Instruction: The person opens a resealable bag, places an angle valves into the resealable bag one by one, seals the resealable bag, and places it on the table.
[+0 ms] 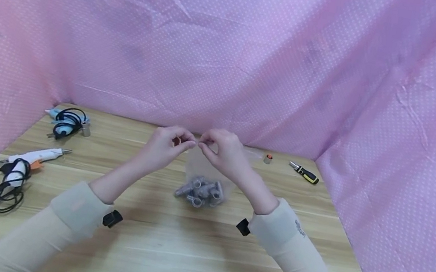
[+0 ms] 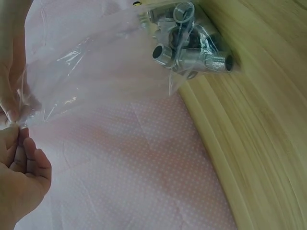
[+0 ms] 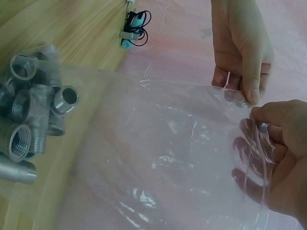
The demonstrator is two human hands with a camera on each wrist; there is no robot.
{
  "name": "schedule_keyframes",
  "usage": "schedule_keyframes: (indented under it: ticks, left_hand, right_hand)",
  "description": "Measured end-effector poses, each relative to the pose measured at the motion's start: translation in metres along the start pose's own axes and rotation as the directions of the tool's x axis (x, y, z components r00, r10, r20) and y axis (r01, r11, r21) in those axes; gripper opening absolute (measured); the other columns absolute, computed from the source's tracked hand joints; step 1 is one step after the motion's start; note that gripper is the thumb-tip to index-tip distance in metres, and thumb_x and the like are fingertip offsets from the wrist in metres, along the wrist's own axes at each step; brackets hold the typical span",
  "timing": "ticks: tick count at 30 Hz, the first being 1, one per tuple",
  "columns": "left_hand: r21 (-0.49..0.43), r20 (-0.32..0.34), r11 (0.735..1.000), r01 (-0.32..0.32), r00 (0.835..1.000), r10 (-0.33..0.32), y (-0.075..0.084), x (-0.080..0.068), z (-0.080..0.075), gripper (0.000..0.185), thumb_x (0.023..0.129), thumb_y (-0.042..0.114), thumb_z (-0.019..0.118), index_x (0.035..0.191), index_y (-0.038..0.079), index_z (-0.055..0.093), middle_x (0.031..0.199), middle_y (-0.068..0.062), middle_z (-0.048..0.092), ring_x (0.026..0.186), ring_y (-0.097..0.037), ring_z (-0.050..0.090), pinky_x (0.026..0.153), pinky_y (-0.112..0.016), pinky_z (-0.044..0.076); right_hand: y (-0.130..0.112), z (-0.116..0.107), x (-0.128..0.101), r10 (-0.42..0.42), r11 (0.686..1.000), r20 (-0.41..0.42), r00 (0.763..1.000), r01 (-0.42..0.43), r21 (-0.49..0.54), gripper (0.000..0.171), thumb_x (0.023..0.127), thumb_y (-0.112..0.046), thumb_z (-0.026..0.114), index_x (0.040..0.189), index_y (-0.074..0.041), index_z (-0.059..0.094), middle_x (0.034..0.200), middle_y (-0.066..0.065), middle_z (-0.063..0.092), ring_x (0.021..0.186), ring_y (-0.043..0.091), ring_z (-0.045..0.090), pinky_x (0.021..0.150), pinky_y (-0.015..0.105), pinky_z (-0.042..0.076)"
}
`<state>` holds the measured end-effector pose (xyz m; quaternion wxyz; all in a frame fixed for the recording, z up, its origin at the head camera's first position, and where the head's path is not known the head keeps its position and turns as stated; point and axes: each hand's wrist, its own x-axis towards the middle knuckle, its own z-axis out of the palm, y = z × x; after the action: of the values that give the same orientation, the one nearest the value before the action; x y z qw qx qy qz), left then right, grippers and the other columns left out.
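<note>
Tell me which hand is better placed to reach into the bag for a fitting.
Probably the right hand. Both hands pinch the bag at its mouth, but in the right wrist view its fingers already curl behind the film, while the left hand only pinches the edge. The fittings rest at the bottom.

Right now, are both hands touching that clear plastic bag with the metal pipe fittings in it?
Touching. The right wrist view shows the left hand and right hand pinching the clear plastic bag at its top edge.

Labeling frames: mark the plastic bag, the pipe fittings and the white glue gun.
plastic bag point(image 3: 168, 143): right wrist view, middle of its clear film.
pipe fittings point(image 1: 201, 191): head view, middle of the pile in the bag's bottom.
white glue gun point(image 1: 34, 156): head view, its barrel.
</note>
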<state>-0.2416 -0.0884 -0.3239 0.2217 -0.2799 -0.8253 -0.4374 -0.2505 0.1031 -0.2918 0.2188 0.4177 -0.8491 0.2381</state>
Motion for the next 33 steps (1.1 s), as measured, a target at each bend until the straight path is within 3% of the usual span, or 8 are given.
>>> schedule_keyframes:
  ticks: [4, 11, 18, 22, 26, 33]
  left_hand:
    - [-0.012, -0.018, 1.000, 0.026, 0.999, -0.026, -0.002, -0.003, 0.000, 0.008, 0.085, 0.011, 0.069, 0.089, 0.004, 0.071, 0.078, -0.004, 0.070, 0.065, -0.012, 0.057, 0.059, -0.022, 0.047]
    - [0.013, -0.036, 1.000, -0.012, 0.999, 0.012, -0.001, -0.007, 0.000, 0.006, 0.084, 0.011, 0.070, 0.086, 0.005, 0.071, 0.075, -0.003, 0.067, 0.064, -0.012, 0.053, 0.054, -0.021, 0.041]
    - [0.009, -0.028, 0.999, -0.032, 0.999, 0.032, 0.000, -0.007, 0.003, 0.005, 0.083, 0.010, 0.071, 0.085, 0.005, 0.071, 0.073, -0.003, 0.065, 0.064, -0.011, 0.053, 0.055, -0.021, 0.042]
    - [-0.007, -0.015, 0.997, -0.083, 0.996, 0.083, -0.001, -0.006, 0.004, 0.006, 0.083, 0.009, 0.071, 0.085, 0.004, 0.069, 0.075, -0.003, 0.064, 0.066, -0.011, 0.052, 0.058, -0.021, 0.042]
    - [-0.037, -0.063, 0.985, -0.170, 0.984, 0.168, -0.004, -0.006, 0.006, 0.004, 0.081, 0.005, 0.072, 0.082, 0.004, 0.068, 0.074, -0.002, 0.064, 0.067, -0.011, 0.051, 0.059, -0.025, 0.042]
    - [-0.021, -0.169, 0.955, -0.296, 0.942, 0.288, -0.006, -0.007, 0.012, 0.008, 0.076, -0.004, 0.071, 0.078, 0.002, 0.067, 0.073, -0.004, 0.065, 0.068, -0.013, 0.055, 0.061, -0.025, 0.046]
  right_hand:
    - [0.002, 0.000, 0.000, 0.001, 1.000, 0.009, 1.000, -0.001, 0.031, 0.004, 0.086, -0.007, 0.065, 0.088, -0.004, 0.067, 0.083, 0.004, 0.069, 0.078, 0.015, 0.062, 0.074, 0.024, 0.051]
    - [0.003, 0.000, 0.002, 0.006, 0.999, 0.050, 0.999, -0.008, 0.044, 0.005, 0.083, -0.009, 0.068, 0.087, -0.006, 0.067, 0.083, 0.003, 0.068, 0.076, 0.012, 0.061, 0.073, 0.020, 0.051]
    - [0.004, -0.003, 0.002, -0.068, 0.997, 0.057, 0.996, 0.069, -0.016, 0.006, 0.083, -0.012, 0.070, 0.085, -0.009, 0.066, 0.080, 0.000, 0.067, 0.075, 0.012, 0.058, 0.068, 0.029, 0.039]
    - [0.005, -0.004, 0.001, -0.098, 0.995, 0.061, 0.993, 0.099, -0.013, 0.006, 0.083, -0.013, 0.070, 0.084, -0.010, 0.066, 0.081, 0.000, 0.067, 0.076, 0.013, 0.060, 0.067, 0.030, 0.038]
    - [0.005, -0.005, 0.001, -0.083, 0.996, 0.081, 0.993, 0.084, -0.007, 0.007, 0.083, -0.016, 0.071, 0.085, -0.010, 0.067, 0.082, 0.000, 0.068, 0.078, 0.012, 0.061, 0.069, 0.031, 0.041]
    - [0.006, -0.012, 0.000, -0.022, 0.999, 0.141, 0.990, 0.027, -0.037, 0.011, 0.084, -0.020, 0.071, 0.090, -0.011, 0.069, 0.087, -0.001, 0.070, 0.083, 0.013, 0.062, 0.071, 0.032, 0.043]
